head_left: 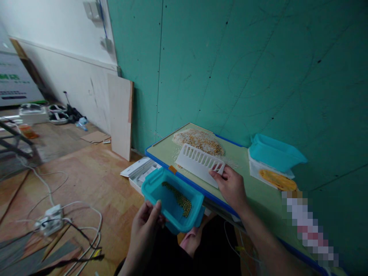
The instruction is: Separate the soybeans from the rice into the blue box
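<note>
My left hand [145, 226] grips the near rim of a teal plastic box [172, 199], held just below the table's front edge. A streak of yellow beans [179, 199] lies inside the box. My right hand [230, 186] pinches the right end of a white slotted scraper [198, 163] that lies flat on the green table [253, 191]. The scraper's left end reaches the table edge above the box. Behind the scraper sits a pile of mixed yellow beans and white grains [199, 140].
A second teal box [274, 153] rests on a white tray holding an orange object [277, 180] at the table's right. A teal wall [244, 65] stands close behind. A white carton [140, 172], a leaning board [120, 115] and cables with a power strip [50, 222] occupy the wooden floor.
</note>
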Available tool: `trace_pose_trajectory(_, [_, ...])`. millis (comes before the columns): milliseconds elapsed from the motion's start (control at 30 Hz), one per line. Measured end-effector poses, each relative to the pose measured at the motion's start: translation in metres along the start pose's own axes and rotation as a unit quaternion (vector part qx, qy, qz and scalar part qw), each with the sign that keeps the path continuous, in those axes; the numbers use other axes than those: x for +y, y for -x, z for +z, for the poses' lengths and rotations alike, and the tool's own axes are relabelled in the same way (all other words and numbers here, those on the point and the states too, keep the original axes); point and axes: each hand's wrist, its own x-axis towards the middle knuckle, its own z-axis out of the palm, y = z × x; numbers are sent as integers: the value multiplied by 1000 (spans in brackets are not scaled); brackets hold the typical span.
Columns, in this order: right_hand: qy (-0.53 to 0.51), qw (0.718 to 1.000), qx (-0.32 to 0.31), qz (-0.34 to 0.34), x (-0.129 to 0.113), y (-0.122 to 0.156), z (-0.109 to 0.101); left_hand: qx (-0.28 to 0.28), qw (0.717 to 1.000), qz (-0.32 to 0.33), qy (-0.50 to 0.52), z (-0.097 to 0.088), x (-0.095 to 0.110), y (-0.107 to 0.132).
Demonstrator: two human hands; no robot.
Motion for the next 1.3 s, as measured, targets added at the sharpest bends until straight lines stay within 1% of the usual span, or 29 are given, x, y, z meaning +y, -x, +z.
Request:
trace_pose_trajectory(133, [-12,1000,-1,-6,-4,0,4,2,1000,7,-2,0,1,-1])
trace_pose_trajectory(300, [-30,999,13,-2,-8,6,7,3,1000,-1,-6,3,4,-1])
trace_pose_trajectory(400, [-40,999,-7,-6,-10,11,9,-3,1000,3,-8,4,3,-1])
trace_pose_trajectory(533, [-27,999,-19,-14,-12,14,12,2,1000,1,-8,4,1,-2])
trace_pose_trajectory(667, [-6,1000,-15,-20,-9,12,10,6,1000,3,-15,3,1,-2])
trace_pose_trajectory(800, [6,1000,-9,-17,-2,10,2,8,1000,3,-11,3,4,-2])
trace_pose_trajectory(967, [-13,1000,13,1,4,6,-6,16,1000,-8,7,2,6,-1])
trace_pose_trajectory(1067, [-15,1000,26,6,8,1,-5,17,1000,-9,13,0,5,-1])
trace_pose_trajectory(1200, [-7,1000,20,0,11,-7,-1,19,1000,-5,4,-2,6,-1])
trace_pose_trajectory(1300, [-12,999,45,-2,9,-12,-4,25,1000,-2,3,-2,9,0])
